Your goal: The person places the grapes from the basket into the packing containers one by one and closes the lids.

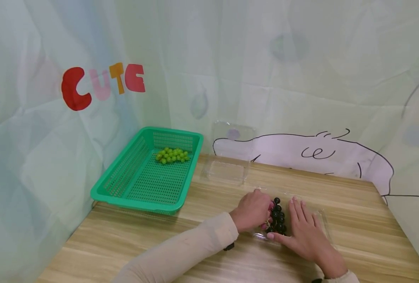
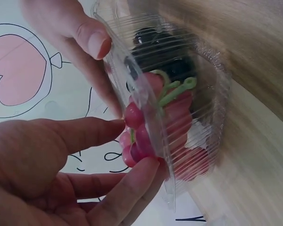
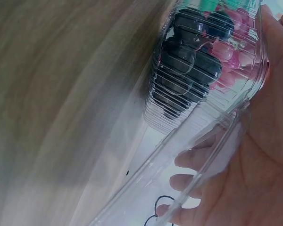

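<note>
My left hand [image 1: 252,210] pinches a bunch of pink grapes [image 2: 140,136] between thumb and fingers, at the rim of a clear plastic box [image 2: 217,113]. Part of that bunch lies inside the box, with a pale green stem on top. Beside it in the same box sits a bunch of black grapes [image 1: 277,218], its dark shapes showing through the ribbed wall in the right wrist view. Fingers straight and thumb spread, my right hand [image 1: 306,234] rests on the right side of the box and its opened clear lid [image 3: 221,141].
At the left stands a green plastic basket [image 1: 128,202] with a bunch of green grapes [image 1: 172,155] at its far end. Another clear box [image 1: 227,171] with a raised lid is at the table's back edge. Printed curtains border the wooden table [image 1: 181,251].
</note>
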Demonstrator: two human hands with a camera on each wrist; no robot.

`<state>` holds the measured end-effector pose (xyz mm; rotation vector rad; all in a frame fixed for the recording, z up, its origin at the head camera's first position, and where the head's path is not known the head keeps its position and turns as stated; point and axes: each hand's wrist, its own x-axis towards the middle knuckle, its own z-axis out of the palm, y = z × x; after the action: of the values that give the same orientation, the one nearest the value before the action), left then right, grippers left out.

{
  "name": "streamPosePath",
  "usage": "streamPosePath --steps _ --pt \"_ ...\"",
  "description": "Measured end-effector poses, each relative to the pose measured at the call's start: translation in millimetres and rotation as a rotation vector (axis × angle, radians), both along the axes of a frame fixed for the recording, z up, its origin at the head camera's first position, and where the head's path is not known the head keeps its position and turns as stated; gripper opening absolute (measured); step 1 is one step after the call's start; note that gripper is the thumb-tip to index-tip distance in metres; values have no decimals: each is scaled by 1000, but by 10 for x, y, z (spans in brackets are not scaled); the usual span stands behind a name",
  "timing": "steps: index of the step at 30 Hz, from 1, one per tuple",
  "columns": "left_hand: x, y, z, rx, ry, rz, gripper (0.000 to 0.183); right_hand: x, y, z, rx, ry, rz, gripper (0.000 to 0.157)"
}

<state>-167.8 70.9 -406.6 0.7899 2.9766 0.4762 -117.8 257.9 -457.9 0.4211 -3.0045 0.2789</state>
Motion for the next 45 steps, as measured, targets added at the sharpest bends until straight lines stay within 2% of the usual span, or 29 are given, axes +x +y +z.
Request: streamPosePath --steps 10,21,29,35,39,45 --pt "11 6 14 1 4 -31 32 0 -1 14 4 10 6 121" --pt "-15 39 -43 -70 79 -69 34 -18 3 10 12 14 8 121" --pt "0 -30 49 1 -41 -97 34 -1 -2 12 7 11 1 121" --pt "7 -77 98 -16 -55 -113 35 7 -5 20 12 11 -1 122" --pt "27 -67 85 -71 -32 -116 35 -2 -1 9 9 -3 -5 122" --pt "42 -46 28 -105 21 -131 30 -2 -18 21 14 0 -8 123"
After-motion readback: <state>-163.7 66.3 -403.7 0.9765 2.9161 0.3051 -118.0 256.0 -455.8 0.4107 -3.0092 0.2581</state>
